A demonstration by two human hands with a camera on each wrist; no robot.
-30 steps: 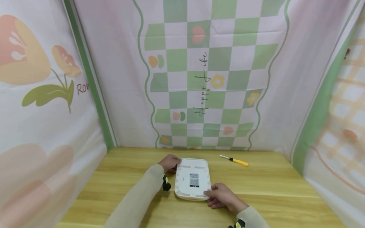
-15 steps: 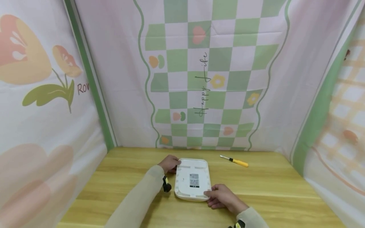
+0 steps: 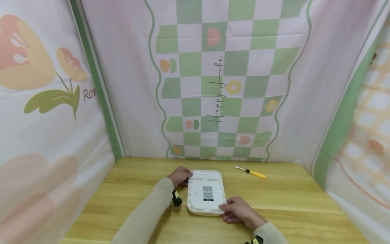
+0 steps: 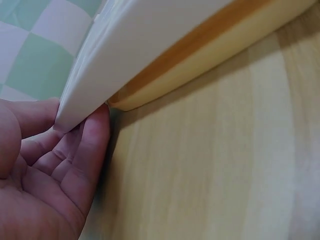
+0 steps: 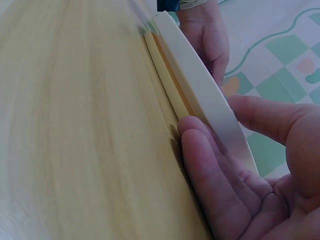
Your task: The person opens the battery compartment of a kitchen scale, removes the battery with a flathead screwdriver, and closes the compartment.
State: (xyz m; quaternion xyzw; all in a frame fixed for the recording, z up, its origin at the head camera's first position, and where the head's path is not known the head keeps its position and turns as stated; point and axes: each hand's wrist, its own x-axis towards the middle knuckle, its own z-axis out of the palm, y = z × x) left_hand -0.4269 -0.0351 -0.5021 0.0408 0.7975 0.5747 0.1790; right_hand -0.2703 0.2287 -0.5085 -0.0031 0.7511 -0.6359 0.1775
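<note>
A flat white rounded-rectangular device [image 3: 198,200] lies on the wooden table with a grey printed label [image 3: 208,193] facing up. Pale strips run near its edges. Beneath its rim, the left wrist view shows a narrower yellow-orange part [image 4: 200,65] between it and the tabletop. My left hand [image 3: 179,176] pinches the far-left corner, thumb on top and fingers under the rim. At the near-right corner my right hand [image 3: 240,211] grips likewise; in the right wrist view its fingers [image 5: 207,175] reach below the white rim [image 5: 200,80]. The device's downward face is hidden.
A screwdriver [image 3: 256,174] with a yellow and black handle lies at the back right of the wooden table [image 3: 289,200]. Printed cloth [image 3: 231,105] hangs behind the table and along both sides.
</note>
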